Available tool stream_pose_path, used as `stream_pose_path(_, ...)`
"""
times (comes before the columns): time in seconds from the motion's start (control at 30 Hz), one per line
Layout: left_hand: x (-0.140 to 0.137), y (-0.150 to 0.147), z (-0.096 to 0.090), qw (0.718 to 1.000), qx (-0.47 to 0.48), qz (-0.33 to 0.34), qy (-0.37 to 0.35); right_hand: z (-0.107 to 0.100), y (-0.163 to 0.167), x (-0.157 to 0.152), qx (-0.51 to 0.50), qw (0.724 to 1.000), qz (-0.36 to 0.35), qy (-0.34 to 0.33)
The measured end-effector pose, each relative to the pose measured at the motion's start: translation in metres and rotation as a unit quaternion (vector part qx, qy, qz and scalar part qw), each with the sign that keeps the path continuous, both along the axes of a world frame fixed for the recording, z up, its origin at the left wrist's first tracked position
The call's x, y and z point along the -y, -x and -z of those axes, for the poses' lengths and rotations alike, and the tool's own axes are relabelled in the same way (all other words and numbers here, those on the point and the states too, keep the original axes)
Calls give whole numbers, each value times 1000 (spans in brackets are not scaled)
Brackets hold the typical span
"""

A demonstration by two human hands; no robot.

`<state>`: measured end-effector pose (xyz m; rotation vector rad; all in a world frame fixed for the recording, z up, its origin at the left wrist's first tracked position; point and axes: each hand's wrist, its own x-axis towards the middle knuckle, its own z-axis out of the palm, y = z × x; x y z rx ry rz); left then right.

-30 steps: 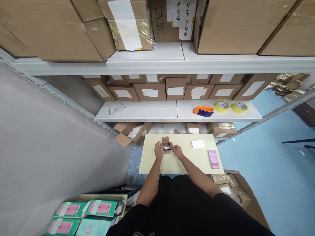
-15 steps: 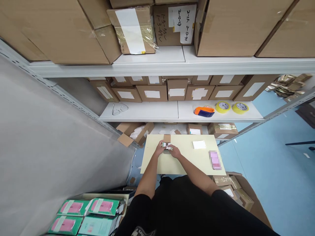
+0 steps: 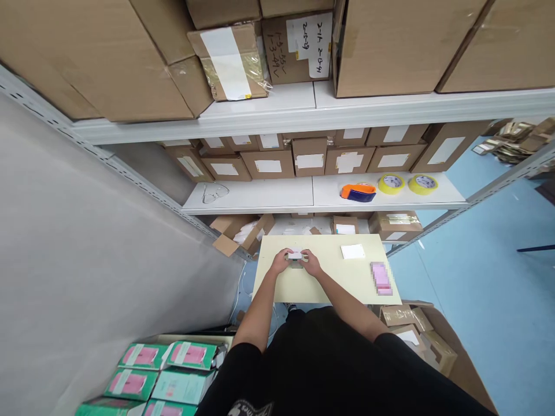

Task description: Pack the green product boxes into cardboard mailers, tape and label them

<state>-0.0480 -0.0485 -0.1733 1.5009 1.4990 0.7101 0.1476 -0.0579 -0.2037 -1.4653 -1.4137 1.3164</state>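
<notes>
Over the cream tabletop [image 3: 329, 283], my left hand [image 3: 281, 261] and my right hand [image 3: 311, 264] face each other, closed on the two sides of a small box [image 3: 295, 255]. The box shows a whitish top with a trace of pink. Its underside and most of its sides are hidden by my fingers. To the right of my right hand lies a flat white rectangular item [image 3: 352, 251]. A blurred pink item [image 3: 381, 279] rests near the right edge of the tabletop.
Behind the tabletop, a shelf [image 3: 269, 196] carries glasses [image 3: 214, 192], an orange and blue tape dispenser [image 3: 358, 192] and yellow tape rolls [image 3: 391, 184]. An open carton [image 3: 232, 234] stands at back left. Green boxes [image 3: 141, 356] fill the lower left; a large carton [image 3: 459, 352] sits lower right.
The brown flap that stood up behind the small box is out of sight, and a whitish top now shows between my hands. The camera view has shifted slightly.
</notes>
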Motion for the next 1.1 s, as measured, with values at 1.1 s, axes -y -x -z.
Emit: stream_pose_path(1.1, -82, 138, 41, 986, 44, -156, 41, 9, 181, -94, -64, 983, 66, 159)
